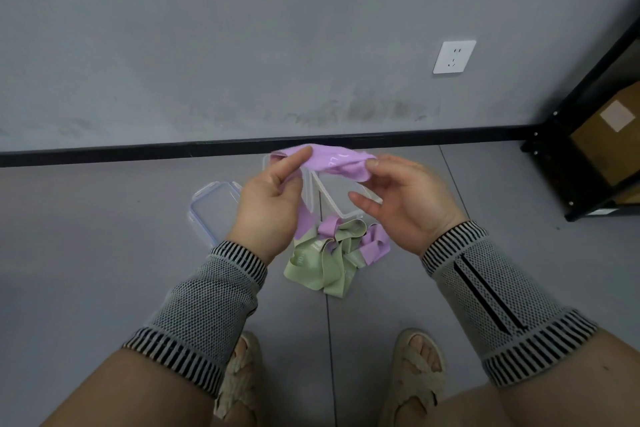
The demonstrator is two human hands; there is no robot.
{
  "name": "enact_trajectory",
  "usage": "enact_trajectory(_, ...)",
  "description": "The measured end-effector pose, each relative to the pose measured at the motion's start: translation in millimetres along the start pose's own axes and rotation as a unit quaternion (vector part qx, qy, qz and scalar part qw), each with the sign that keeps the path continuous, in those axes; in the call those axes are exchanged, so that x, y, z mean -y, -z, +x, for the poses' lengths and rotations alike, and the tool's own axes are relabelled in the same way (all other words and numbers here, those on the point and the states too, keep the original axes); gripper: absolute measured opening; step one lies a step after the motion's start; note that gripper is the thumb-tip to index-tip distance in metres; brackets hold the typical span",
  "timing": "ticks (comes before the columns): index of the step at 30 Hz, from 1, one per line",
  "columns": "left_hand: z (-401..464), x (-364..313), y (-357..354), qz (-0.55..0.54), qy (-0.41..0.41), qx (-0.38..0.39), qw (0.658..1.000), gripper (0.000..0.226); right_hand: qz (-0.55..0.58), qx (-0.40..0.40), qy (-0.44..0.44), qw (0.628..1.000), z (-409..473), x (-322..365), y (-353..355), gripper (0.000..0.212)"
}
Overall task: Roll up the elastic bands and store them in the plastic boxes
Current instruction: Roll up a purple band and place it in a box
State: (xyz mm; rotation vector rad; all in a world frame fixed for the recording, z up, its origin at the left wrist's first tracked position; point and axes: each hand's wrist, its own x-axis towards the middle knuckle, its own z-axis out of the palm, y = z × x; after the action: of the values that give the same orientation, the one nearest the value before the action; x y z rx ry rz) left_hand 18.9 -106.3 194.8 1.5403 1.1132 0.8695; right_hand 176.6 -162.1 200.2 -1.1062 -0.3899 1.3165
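- Purple elastic band stretched above the floor, pinched at one end by the left hand, at the other by the right hand; rolling seemingly just begun.
- Green bands and further purple ones heaped loose, unrolled, on the grey floor.
- Clear plastic box open beyond the heap, apparently unfilled; lid beside it.
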Motion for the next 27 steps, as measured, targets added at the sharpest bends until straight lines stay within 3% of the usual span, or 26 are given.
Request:
enact_trajectory(7, 2, 2, 1, 0.008, -0.012, -0.02, 1.0, 0.038, -0.125, -0.05, 0.055, 0.989, -1, -1, -2, 0.036)
enact_trajectory(11, 2, 4, 1, -0.026, -0.005, -0.013, 1.0, 0.036, -0.132, -0.019, 0.038, 0.99, -2, -2, 1, 0.021)
enact_trajectory(14, 0, 0, -1, -0.049, -0.021, -0.01, 0.999, 0.032, -0.187, -0.048, 0.05, 0.98, 0, -5, 4, 0.008)
enact_trajectory(17, -4, -7, -2, -0.078, -0.017, 0.003, 0.997, 0.033, -0.256, -0.074, 0.011, 0.964, 2, -9, 4, 0.033)
enact_trajectory(21, -8, -9, -1, -0.071, -0.016, 0.068, 0.995, 0.038, -0.206, -0.031, -0.08, 0.975, 0, -12, -4, 0.061)
enact_trajectory(23, -9, -8, -1, -0.039, -0.025, 0.097, 0.994, 0.039, -0.179, -0.025, -0.061, 0.982, 2, -13, -6, 0.052)
enact_trajectory(26, -8, -6, 0, -0.023, -0.001, 0.119, 0.993, 0.038, -0.128, -0.042, 0.016, 0.991, 3, -12, -6, 0.012)
enact_trajectory(27, -6, -6, 0, -0.031, 0.024, 0.113, 0.993, 0.036, -0.118, -0.042, 0.041, 0.991, 3, -11, -5, 0.012)
